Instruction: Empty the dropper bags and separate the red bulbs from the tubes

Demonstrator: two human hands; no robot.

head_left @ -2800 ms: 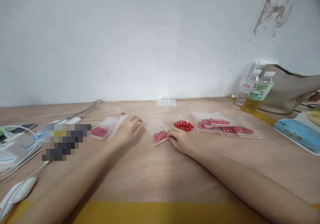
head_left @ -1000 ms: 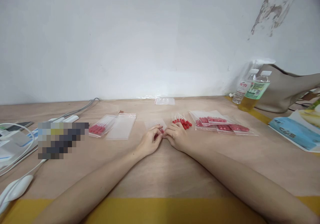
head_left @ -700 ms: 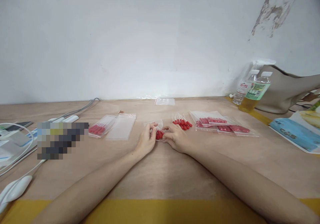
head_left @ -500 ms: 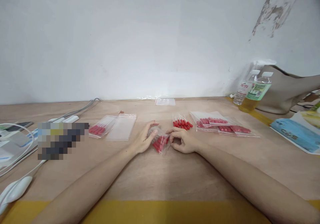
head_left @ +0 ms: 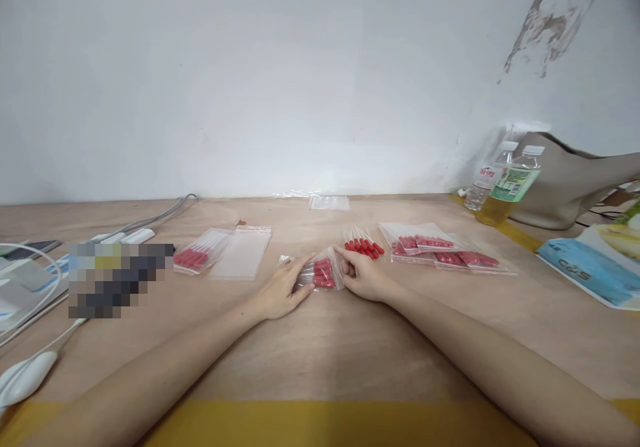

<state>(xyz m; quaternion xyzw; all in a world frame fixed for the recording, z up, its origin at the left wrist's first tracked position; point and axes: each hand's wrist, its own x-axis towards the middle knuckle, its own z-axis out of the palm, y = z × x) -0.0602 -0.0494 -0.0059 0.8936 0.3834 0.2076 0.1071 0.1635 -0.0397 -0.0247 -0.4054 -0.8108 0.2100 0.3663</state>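
Note:
A small clear bag of red-tipped sticks [head_left: 320,274] lies sideways between both hands at the table's middle. My left hand [head_left: 281,292] grips its left end, fingers pinched on the plastic. My right hand [head_left: 364,276] holds the right end, fingers curled around the edge. Just beyond the right hand lies a loose bunch of red-tipped sticks [head_left: 364,244]. An empty clear bag [head_left: 243,252] and a filled bag [head_left: 197,254] lie to the left.
Several filled bags [head_left: 445,250] are stacked on the right. Two bottles [head_left: 505,186] and a beige bag [head_left: 575,180] stand at the back right, a blue packet [head_left: 585,267] nearby. Cables and white devices [head_left: 25,374] crowd the left edge. Another clear bag [head_left: 329,202] lies by the wall.
The left hand left the empty bag and joined the right at the filled bag. Both hands lifted it, turned it sideways, and now grip its two ends.

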